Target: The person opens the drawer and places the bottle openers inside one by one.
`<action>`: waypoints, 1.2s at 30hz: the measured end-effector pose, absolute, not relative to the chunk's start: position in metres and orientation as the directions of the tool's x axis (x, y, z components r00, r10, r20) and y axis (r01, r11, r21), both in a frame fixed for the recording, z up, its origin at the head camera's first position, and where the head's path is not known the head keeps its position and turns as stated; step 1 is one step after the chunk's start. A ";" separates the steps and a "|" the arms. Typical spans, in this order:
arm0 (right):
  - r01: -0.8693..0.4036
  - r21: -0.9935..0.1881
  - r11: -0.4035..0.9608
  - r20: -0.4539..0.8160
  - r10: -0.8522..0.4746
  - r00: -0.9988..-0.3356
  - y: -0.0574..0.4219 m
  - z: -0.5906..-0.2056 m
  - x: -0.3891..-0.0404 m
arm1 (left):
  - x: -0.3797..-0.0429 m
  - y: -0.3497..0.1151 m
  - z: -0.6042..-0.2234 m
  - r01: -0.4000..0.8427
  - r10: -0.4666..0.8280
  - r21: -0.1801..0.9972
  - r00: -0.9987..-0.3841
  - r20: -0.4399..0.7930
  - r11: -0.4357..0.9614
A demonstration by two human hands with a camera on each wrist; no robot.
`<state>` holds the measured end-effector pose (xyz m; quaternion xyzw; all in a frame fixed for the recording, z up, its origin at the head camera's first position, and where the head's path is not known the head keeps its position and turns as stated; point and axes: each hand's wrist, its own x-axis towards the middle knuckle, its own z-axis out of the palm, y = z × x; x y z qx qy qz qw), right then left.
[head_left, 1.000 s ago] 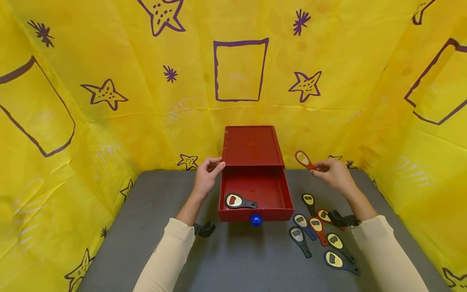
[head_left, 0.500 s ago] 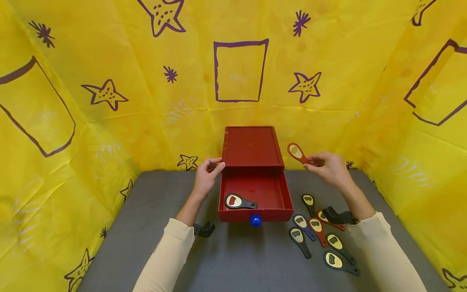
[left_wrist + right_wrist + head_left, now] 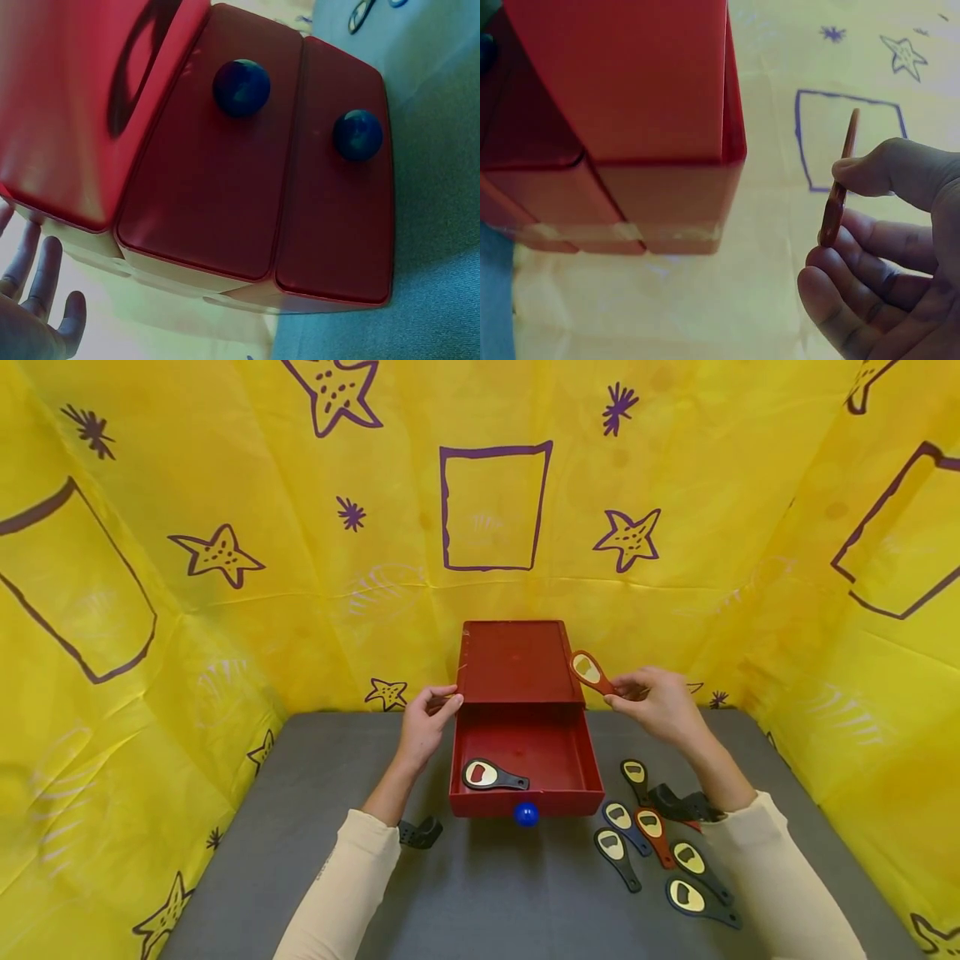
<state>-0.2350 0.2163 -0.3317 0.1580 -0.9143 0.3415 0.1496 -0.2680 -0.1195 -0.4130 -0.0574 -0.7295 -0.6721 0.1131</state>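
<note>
A red bottle opener (image 3: 591,673) is pinched by its handle between the thumb and fingers of my right hand (image 3: 667,706). In the head view its head overlaps the right edge of the red drawer cabinet (image 3: 517,662); the right wrist view shows the opener (image 3: 841,184) edge-on, apart from the cabinet. My left hand (image 3: 422,727) rests its fingertips against the cabinet's left side, its fingers (image 3: 49,270) fairly straight. The top drawer (image 3: 487,804) is pulled out, with a black bottle opener (image 3: 501,778) lying near its front wall.
Several bottle openers lie on the grey table (image 3: 337,827) to the right, including a blue one (image 3: 703,903) and a red one (image 3: 660,845). A blue knob (image 3: 527,814) sticks out of the drawer front. Two closed drawers with blue knobs (image 3: 241,88) sit below. Yellow cloth surrounds the table.
My right hand has moved left with the red bottle opener, from beyond the cabinet's right side to its right edge. The left hand, cabinet and drawer have stayed put.
</note>
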 end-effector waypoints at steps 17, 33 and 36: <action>-0.482 -0.542 0.689 0.385 -0.306 -0.871 0.176 -0.332 -0.227 | -0.269 -0.118 -0.415 0.244 -0.074 0.966 -0.965 0.250 0.087; -0.492 -0.526 0.694 0.311 -0.382 -0.870 0.133 -0.337 -0.228 | -0.269 -0.119 -0.413 0.241 -0.076 0.966 -0.966 0.249 0.098; -0.474 -0.537 0.697 0.279 -0.384 -0.880 0.128 -0.341 -0.228 | -0.269 -0.119 -0.413 0.239 -0.078 0.967 -0.966 0.246 0.093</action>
